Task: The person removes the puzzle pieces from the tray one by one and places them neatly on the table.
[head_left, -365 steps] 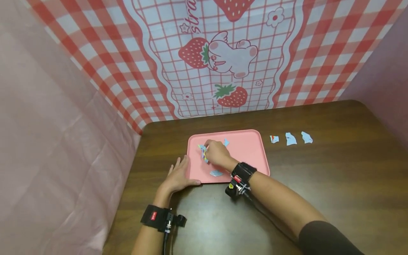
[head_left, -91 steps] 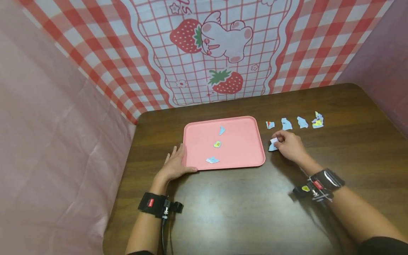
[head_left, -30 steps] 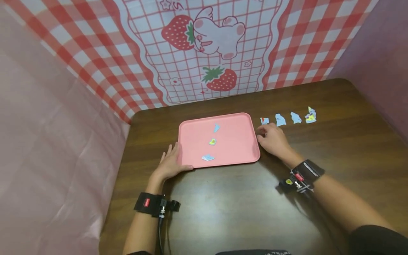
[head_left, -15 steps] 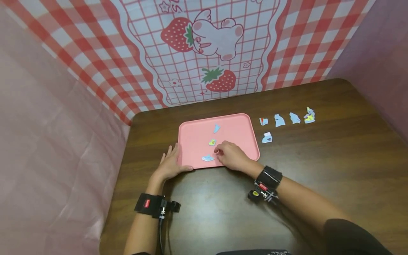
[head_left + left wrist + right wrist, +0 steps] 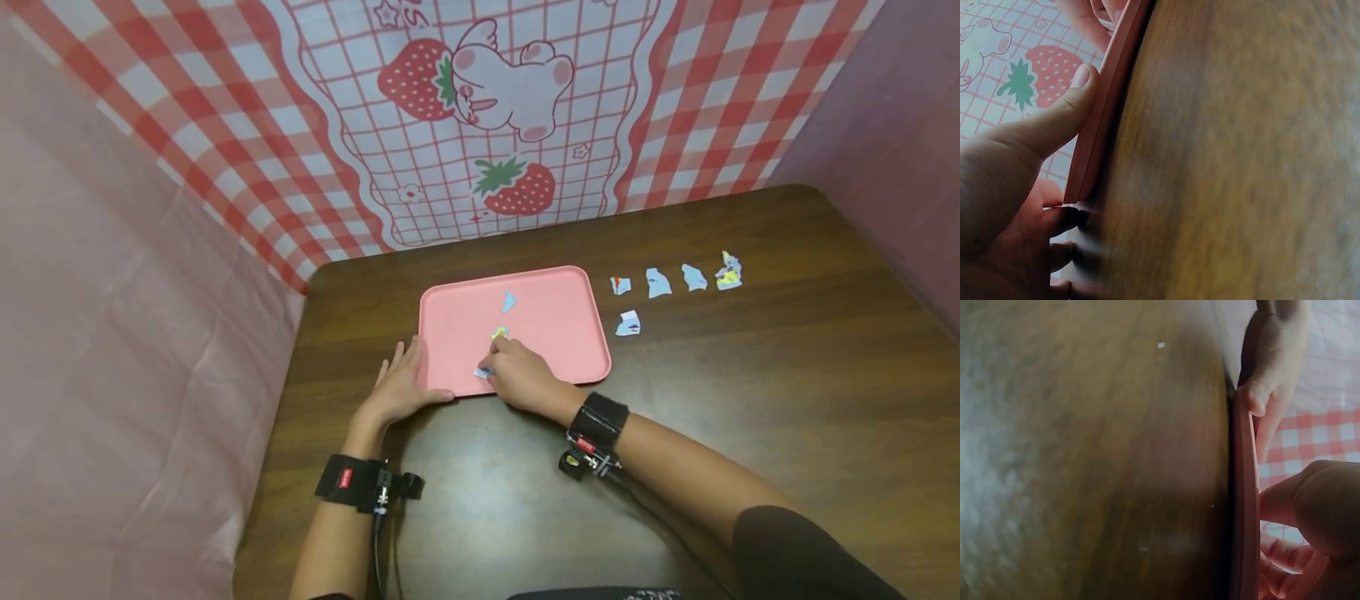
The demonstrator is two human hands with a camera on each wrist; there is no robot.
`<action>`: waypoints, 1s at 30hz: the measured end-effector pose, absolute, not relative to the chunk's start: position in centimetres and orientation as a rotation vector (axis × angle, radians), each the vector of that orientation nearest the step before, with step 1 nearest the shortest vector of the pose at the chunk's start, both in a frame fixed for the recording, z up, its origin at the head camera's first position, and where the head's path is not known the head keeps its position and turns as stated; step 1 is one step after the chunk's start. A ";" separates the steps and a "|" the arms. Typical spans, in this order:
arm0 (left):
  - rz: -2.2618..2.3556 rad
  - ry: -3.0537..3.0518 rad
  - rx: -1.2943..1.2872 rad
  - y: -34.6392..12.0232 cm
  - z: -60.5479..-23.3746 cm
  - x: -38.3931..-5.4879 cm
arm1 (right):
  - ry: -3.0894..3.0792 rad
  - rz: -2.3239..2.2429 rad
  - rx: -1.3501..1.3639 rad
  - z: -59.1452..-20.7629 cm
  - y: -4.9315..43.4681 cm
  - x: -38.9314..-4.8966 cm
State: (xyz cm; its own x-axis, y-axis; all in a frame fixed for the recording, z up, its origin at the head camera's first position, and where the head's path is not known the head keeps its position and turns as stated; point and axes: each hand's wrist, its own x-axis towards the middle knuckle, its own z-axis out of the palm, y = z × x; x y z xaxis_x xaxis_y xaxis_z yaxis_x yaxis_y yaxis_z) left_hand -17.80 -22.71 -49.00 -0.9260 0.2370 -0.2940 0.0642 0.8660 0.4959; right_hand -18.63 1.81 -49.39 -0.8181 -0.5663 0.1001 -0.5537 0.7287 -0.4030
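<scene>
In the head view, my right hand [image 5: 521,373] reaches over the pink tray [image 5: 558,333]. Its fingertips are at a flat, irregular light-blue piece [image 5: 482,372] near the tray's front edge and cover part of it; whether they pinch it is hidden. Just above those fingers lies a small yellow-patterned piece [image 5: 498,332], partly covered. Farther back in the tray is another pale blue piece [image 5: 509,302]. My left hand [image 5: 397,383] rests at the tray's front left corner, thumb along the front rim and fingers spread at the left side; the left wrist view shows this thumb [image 5: 1063,115] against the rim.
Right of the tray, a row of irregular pieces lies on the wooden table [image 5: 495,483]: red-marked [image 5: 620,286], light-blue [image 5: 657,282], another light-blue [image 5: 693,277] and yellow-purple [image 5: 728,272]. A white-and-blue piece [image 5: 628,323] lies below the row's left end. A checked cloth [image 5: 247,125] hangs behind.
The yellow-purple piece and the white-and-blue piece have gone onto the table at the right. My right hand has since moved left, back over the tray to the front light-blue piece. My left hand stays.
</scene>
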 end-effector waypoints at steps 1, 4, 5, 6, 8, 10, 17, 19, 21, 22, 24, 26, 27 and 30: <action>0.702 2.690 0.223 -22.7 -49.0 -17.8 | 2.902 -0.643 -0.943 -49.4 1.8 -18.6; 0.705 2.689 0.218 -22.6 -48.9 -17.8 | 2.910 -0.614 -0.940 -49.4 1.6 -18.7; 0.704 2.689 0.216 -22.6 -48.9 -17.8 | 2.907 -0.611 -0.929 -49.3 1.6 -18.7; 0.704 2.690 0.215 -22.6 -48.9 -17.8 | 2.900 -0.611 -0.915 -49.3 1.6 -18.8; 0.700 2.688 0.215 -22.6 -48.9 -17.8 | 2.879 -0.626 -0.886 -49.2 1.6 -18.8; 0.698 2.688 0.216 -22.6 -48.9 -17.8 | 2.853 -0.657 -0.862 -49.1 1.6 -18.9; 0.708 2.693 0.234 -22.7 -49.0 -17.9 | 2.779 -0.930 -0.755 -49.0 1.8 -19.2; 0.709 2.693 0.237 -22.7 -49.1 -18.0 | 2.771 -1.001 -0.724 -49.1 1.9 -19.4; 0.710 2.692 0.237 -22.8 -49.1 -18.0 | 2.755 -1.060 -0.679 -49.2 2.1 -19.5; 0.710 2.692 0.236 -22.8 -49.2 -18.0 | 2.751 -1.080 -0.658 -49.2 2.1 -19.6; 0.711 2.691 0.233 -22.8 -49.2 -18.1 | 2.741 -1.124 -0.631 -49.3 2.4 -19.7; 0.711 2.690 0.231 -22.8 -49.2 -18.1 | 2.732 -1.161 -0.614 -49.4 2.6 -19.9; 0.710 2.689 0.231 -22.8 -49.3 -18.1 | 2.728 -1.180 -0.610 -49.4 2.7 -19.9; 0.705 2.687 0.230 -22.8 -49.3 -18.0 | 2.717 -1.242 -0.615 -49.4 3.1 -20.0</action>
State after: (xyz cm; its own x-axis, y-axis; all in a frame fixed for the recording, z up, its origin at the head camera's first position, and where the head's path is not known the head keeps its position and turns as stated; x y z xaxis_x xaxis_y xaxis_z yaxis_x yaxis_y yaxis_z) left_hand -18.02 -22.82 -49.34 -0.9247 0.2419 -0.2940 0.0664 0.8628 0.5011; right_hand -20.03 3.10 -49.42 -0.9147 -0.3957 0.0822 -0.3211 0.5882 -0.7422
